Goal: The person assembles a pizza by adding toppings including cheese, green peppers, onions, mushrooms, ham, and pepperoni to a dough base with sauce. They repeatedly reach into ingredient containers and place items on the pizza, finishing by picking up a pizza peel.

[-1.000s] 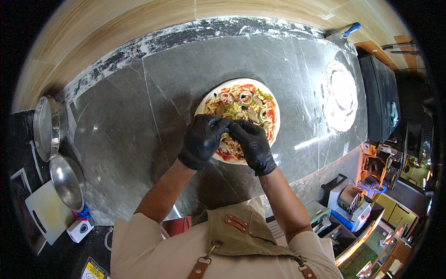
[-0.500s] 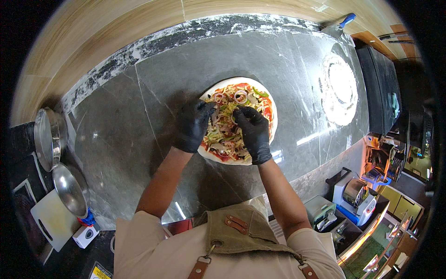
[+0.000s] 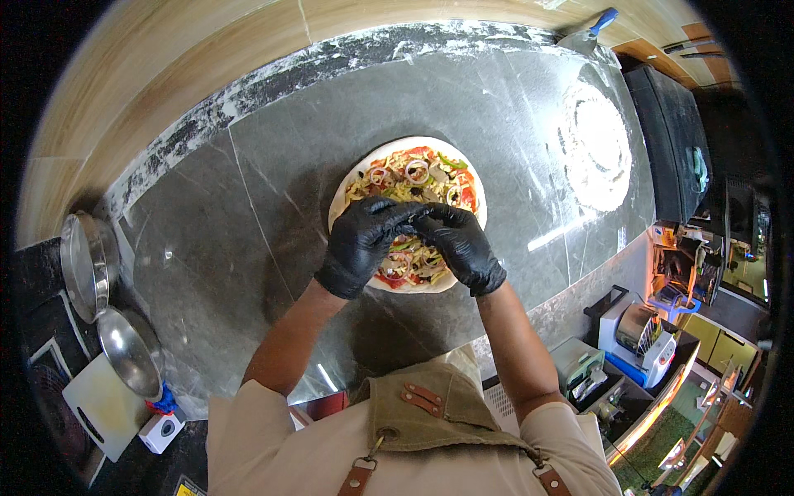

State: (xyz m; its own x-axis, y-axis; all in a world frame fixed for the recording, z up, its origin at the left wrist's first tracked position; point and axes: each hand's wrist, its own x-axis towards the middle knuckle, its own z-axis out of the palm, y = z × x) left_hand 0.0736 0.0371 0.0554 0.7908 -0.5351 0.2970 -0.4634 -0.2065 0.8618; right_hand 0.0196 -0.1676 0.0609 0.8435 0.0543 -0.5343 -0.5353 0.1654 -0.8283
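Note:
An unbaked pizza [image 3: 438, 172] lies on the grey stone counter. Red sauce, onion rings, green pepper strips, dark olive pieces and pale slices cover it inside a bare dough rim. Over its middle, my left hand [image 3: 360, 246] and my right hand [image 3: 463, 248], both in black gloves, meet at the fingertips. The fingers of each are bent and pinched together. Whatever lies between them is hidden by the gloves. Part of the pizza's centre and its left side is covered by the hands.
Flour [image 3: 597, 149] is heaped on the counter at the right. A blue-handled scraper [image 3: 591, 35] stands at the back right, near a black box [image 3: 666, 145]. Metal bowls [image 3: 131, 354] and a white cutting board [image 3: 106, 407] are at the left.
Both hands, apart over the pizza before, have come together at its middle. My left hand has moved right and slightly nearer me. An olive piece and an onion ring now show at upper right.

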